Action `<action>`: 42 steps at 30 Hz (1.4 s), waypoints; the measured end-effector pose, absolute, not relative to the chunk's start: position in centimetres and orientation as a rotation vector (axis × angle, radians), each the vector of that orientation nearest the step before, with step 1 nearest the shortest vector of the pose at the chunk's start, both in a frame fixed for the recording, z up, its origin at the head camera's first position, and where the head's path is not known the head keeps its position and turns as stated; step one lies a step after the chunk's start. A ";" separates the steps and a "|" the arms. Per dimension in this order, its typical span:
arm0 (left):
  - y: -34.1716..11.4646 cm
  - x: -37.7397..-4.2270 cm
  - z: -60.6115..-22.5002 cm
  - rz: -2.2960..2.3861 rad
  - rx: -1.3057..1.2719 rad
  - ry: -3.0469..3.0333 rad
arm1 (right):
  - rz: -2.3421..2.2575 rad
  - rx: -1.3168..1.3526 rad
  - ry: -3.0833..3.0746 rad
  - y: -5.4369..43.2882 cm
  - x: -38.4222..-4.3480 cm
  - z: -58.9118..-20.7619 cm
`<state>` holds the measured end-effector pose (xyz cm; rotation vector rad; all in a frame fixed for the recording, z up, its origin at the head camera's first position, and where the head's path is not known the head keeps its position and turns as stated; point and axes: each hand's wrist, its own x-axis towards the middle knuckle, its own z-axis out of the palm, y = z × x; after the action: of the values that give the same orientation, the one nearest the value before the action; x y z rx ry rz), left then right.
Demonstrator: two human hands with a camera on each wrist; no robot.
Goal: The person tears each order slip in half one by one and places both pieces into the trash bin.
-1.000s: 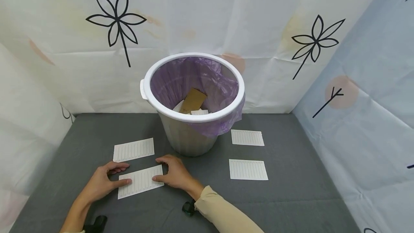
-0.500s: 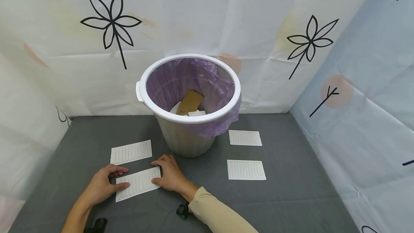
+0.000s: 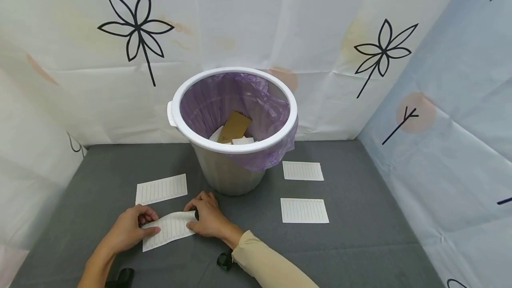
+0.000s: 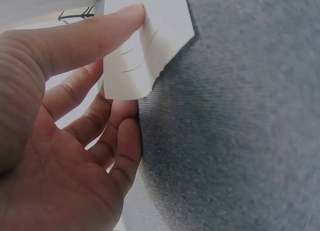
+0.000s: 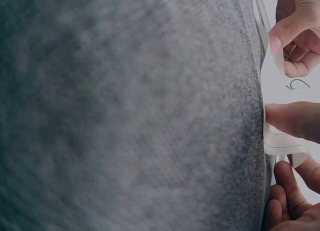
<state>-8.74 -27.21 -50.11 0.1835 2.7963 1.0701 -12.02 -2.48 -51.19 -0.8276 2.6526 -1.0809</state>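
Both hands are on one white lined paper slip point(image 3: 172, 227) low in the head view, left of centre. My left hand point(image 3: 129, 230) pinches its left end, thumb on top and fingers curled at the far edge. At the other end my right hand point(image 3: 210, 218) pinches the slip the same way. The paper bows up along its far edge. In the left wrist view its end point(image 4: 167, 28) curls between the thumb and fingers, just above the grey cloth. The right wrist view shows the paper point(image 5: 280, 139) between the right thumb and fingers.
A white-rimmed bin point(image 3: 230, 174) with a purple liner point(image 3: 276, 97) stands behind the hands; brown card point(image 3: 235, 126) and white paper lie inside. One lined slip point(image 3: 162, 189) lies beyond the left hand. Two more, a far slip point(image 3: 302, 170) and a near slip point(image 3: 305, 210), lie right.
The slip between the hands lay flat and now bends up at its far edge. Both hands have closed their fingers on its ends. The head view has shifted slightly.
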 end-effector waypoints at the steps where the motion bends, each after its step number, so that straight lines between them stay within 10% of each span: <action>1: -27.2 -8.7 -50.1 1.081 0.183 2.789 | -1.081 -0.829 2.655 -2.5 -12.0 -51.2; 42: -18.9 -7.5 -41.0 1.869 0.390 2.516 | -2.007 -0.698 2.233 6.5 -9.4 -41.6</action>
<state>-7.54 -18.91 -41.03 0.3902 2.5155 1.8691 -9.37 6.48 -41.57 -0.6977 2.2331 -2.0072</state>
